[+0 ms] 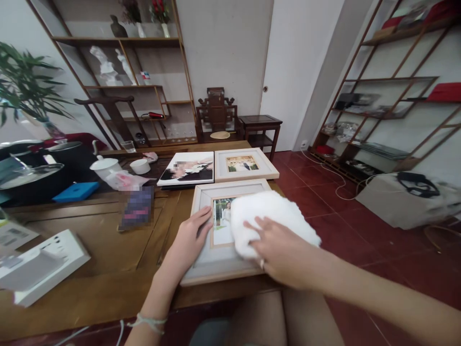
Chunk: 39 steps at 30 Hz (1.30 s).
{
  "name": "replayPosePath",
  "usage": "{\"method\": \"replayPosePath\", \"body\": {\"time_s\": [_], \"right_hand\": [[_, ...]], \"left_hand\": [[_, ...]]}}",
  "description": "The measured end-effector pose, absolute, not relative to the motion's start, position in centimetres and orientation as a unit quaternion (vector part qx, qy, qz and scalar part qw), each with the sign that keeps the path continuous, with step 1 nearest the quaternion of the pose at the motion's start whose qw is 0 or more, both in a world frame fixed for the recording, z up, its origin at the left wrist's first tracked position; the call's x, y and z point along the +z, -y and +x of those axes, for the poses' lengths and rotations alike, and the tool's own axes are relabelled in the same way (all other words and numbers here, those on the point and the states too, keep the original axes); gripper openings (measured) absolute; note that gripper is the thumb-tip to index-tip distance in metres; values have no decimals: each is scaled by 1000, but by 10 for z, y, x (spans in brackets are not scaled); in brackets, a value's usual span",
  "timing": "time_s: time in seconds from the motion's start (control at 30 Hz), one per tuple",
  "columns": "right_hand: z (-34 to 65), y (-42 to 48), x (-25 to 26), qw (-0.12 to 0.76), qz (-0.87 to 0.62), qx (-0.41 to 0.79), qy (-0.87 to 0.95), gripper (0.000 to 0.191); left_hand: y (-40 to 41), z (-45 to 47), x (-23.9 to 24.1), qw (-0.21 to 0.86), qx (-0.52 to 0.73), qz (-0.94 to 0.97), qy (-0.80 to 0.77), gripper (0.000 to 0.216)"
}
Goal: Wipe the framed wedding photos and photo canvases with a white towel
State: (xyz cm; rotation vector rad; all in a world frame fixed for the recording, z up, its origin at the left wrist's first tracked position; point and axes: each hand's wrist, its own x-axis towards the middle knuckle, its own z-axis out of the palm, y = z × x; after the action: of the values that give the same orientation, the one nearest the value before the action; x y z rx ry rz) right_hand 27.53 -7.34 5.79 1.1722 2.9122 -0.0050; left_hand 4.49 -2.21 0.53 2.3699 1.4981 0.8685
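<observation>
Right in front of me a pale wooden picture frame (203,269) lies face up on the table, a small photo (220,223) in its middle. On its left side rests my left hand (188,240), fingers stretched flat on the surface and holding nothing. A fluffy white cloth (273,206) covers the frame's right part and hangs past its edge. My right hand (281,247) presses on this cloth, its fingers sunk partly into the pile. What lies beneath the cloth is hidden.
Behind lie another framed photo (247,179) and a picture panel (185,182). Left on the wooden table (108,250) are an open white box (54,269), a blue box (76,191), a white teapot (106,168) and dark pots (32,178). Red floor borders the right side.
</observation>
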Motion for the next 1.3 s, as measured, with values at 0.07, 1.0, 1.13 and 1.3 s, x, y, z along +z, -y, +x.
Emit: {"method": "replayPosePath", "body": {"time_s": [0.07,1.0,1.13,1.3], "right_hand": [[271,97,59,-17,352,-36,-935,27],[267,36,56,-45,371,-37,-927,33],[270,94,67,-25,340,-123,-932,30],[263,103,54,-59,309,-118,-942,37]], "left_hand": [[21,45,4,98,296,806,-503,38],[24,46,5,119,290,800,-511,41],[24,46,4,103,284,805,-511,40],[24,46,5,104,274,813,-503,41]]}}
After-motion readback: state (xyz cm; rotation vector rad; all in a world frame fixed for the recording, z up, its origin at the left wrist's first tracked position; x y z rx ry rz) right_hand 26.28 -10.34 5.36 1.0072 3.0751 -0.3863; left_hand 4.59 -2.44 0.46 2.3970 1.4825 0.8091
